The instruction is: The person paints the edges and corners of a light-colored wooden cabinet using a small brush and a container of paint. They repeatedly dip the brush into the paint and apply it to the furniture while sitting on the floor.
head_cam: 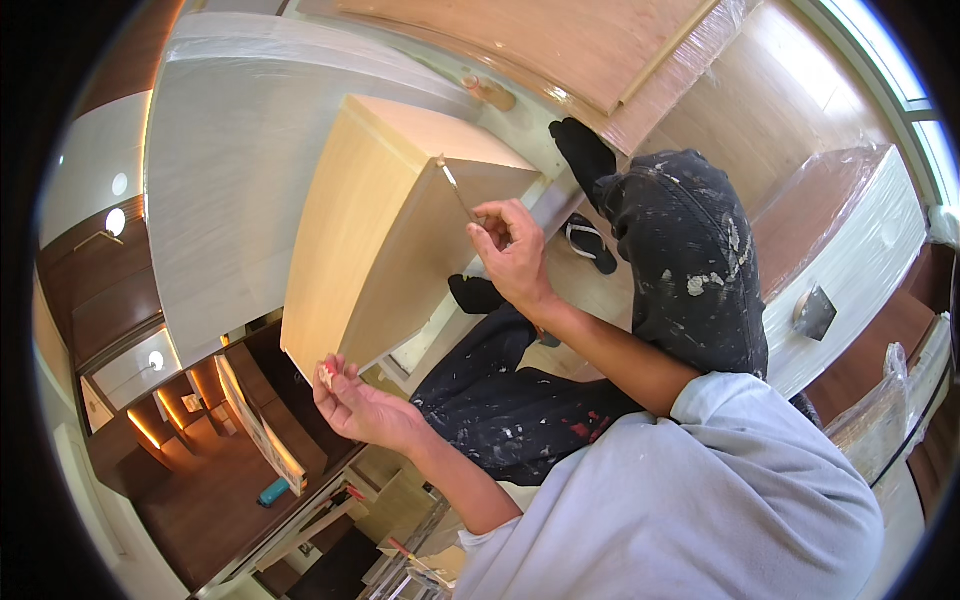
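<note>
My right hand (pixel 514 251) pinches the handle of a thin, fine-tipped brush (pixel 454 184). The brush tip is at the edge near the upper corner of a pale wood-veneer panel or box (pixel 345 225); whether it touches cannot be told. Lower down, my left hand (pixel 367 412) is palm up beside the lower corner of the veneer piece, its fingers closed on a small red-and-white object (pixel 328 373), partly hidden by the fingertips.
Around me are plastic-wrapped panels (pixel 247 172), a wrapped box (pixel 840 232) bearing a dark metal plate (pixel 816 313), a jar-like container (pixel 491 91), a black sandal (pixel 590 244) and my black-socked foot (pixel 581 154). A teal bottle (pixel 273 492) lies beyond, near wood strips.
</note>
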Action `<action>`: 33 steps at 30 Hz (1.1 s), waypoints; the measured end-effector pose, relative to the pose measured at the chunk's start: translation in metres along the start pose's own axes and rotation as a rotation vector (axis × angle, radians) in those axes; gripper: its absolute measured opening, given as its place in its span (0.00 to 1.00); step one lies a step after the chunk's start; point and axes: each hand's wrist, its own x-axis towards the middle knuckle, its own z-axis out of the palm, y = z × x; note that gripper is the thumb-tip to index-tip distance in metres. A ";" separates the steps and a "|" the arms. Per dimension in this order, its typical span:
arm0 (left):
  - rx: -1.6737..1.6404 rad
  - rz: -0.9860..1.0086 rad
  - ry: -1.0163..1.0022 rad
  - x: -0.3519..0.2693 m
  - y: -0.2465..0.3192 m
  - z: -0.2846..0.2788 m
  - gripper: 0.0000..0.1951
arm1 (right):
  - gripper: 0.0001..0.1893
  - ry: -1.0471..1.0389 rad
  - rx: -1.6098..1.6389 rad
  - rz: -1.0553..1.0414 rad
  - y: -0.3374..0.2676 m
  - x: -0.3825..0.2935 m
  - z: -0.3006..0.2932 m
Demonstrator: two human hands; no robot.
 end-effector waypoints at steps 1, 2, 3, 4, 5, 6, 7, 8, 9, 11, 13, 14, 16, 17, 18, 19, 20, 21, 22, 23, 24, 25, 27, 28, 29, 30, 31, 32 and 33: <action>0.022 -0.012 0.002 0.001 -0.001 0.005 0.15 | 0.09 0.001 -0.001 0.006 0.001 0.000 0.000; 0.031 -0.009 -0.006 0.002 -0.003 0.009 0.15 | 0.09 0.002 -0.002 0.020 0.002 0.001 -0.001; 0.034 0.000 -0.011 0.002 -0.004 0.011 0.15 | 0.09 0.003 -0.004 0.036 0.002 0.001 -0.002; 0.018 -0.017 -0.007 0.002 -0.005 0.013 0.15 | 0.09 0.001 -0.017 0.096 0.002 0.000 -0.002; -0.004 -0.029 0.000 0.000 -0.006 0.013 0.16 | 0.09 0.001 -0.017 0.044 0.002 0.000 -0.003; -0.022 -0.061 0.033 -0.001 -0.008 0.014 0.16 | 0.09 -0.004 -0.028 0.036 0.001 -0.001 -0.004; -0.032 -0.050 0.014 -0.004 -0.009 0.013 0.16 | 0.09 -0.012 -0.047 0.057 0.000 -0.002 -0.005; -0.036 -0.058 0.021 -0.006 -0.010 0.013 0.15 | 0.09 -0.019 -0.045 0.009 -0.001 -0.002 -0.005; -0.044 -0.062 0.034 -0.009 -0.011 0.013 0.15 | 0.09 -0.030 -0.049 -0.011 -0.001 -0.002 -0.006; -0.006 -0.057 0.011 -0.012 -0.013 0.012 0.14 | 0.09 -0.046 -0.047 -0.026 -0.001 0.000 -0.005; 0.008 -0.049 -0.003 -0.013 -0.013 0.012 0.14 | 0.09 -0.057 -0.026 -0.021 0.001 0.002 -0.003; 0.004 -0.047 -0.007 -0.013 -0.013 0.012 0.14 | 0.09 -0.055 -0.033 -0.010 0.001 0.002 -0.002; -0.005 -0.051 -0.006 -0.013 -0.012 0.012 0.14 | 0.09 -0.053 -0.041 0.034 0.003 0.002 -0.003; -0.009 -0.056 -0.001 -0.013 -0.012 0.012 0.14 | 0.09 -0.061 -0.041 0.015 0.003 0.001 -0.003; -0.014 -0.063 0.004 -0.013 -0.012 0.012 0.14 | 0.09 -0.067 -0.047 0.023 0.003 0.000 -0.005; -0.021 -0.062 0.006 -0.014 -0.013 0.013 0.14 | 0.08 -0.073 -0.057 0.049 0.003 -0.001 -0.005; -0.028 -0.060 0.009 -0.014 -0.013 0.013 0.14 | 0.08 -0.078 -0.059 0.019 0.003 -0.001 -0.006; -0.036 -0.054 0.012 -0.015 -0.013 0.012 0.14 | 0.09 -0.082 -0.064 0.008 0.004 -0.001 -0.006; -0.047 -0.064 0.017 -0.015 -0.013 0.012 0.15 | 0.09 -0.085 -0.068 -0.003 0.004 -0.001 -0.006; -0.059 -0.069 0.022 -0.015 -0.013 0.011 0.17 | 0.09 -0.093 -0.074 0.001 0.004 -0.001 -0.006; -0.073 -0.073 0.037 -0.015 -0.014 0.011 0.18 | 0.09 -0.101 -0.079 0.004 0.005 0.001 -0.006; -0.074 -0.076 0.029 -0.015 -0.014 0.010 0.18 | 0.09 -0.107 -0.079 0.001 0.005 0.001 -0.006; -0.080 -0.075 0.037 -0.015 -0.013 0.010 0.18 | 0.08 -0.101 -0.069 0.023 0.004 0.001 -0.006; -0.080 -0.079 0.030 -0.015 -0.013 0.010 0.19 | 0.08 -0.093 -0.074 0.072 0.004 0.001 -0.006; -0.083 -0.080 0.029 -0.015 -0.013 0.010 0.19 | 0.08 -0.098 -0.062 0.024 0.003 0.000 -0.006; -0.085 -0.078 0.031 -0.015 -0.014 0.010 0.19 | 0.08 -0.099 -0.062 0.016 0.001 -0.002 -0.007; -0.086 -0.079 0.030 -0.015 -0.014 0.010 0.19 | 0.08 -0.101 -0.066 0.021 0.000 -0.003 -0.007; -0.085 -0.077 0.032 -0.015 -0.014 0.011 0.19 | 0.08 -0.106 -0.082 -0.009 -0.001 -0.002 -0.007; -0.086 -0.072 0.039 -0.016 -0.014 0.011 0.20 | 0.08 -0.112 -0.102 -0.026 -0.001 -0.001 -0.007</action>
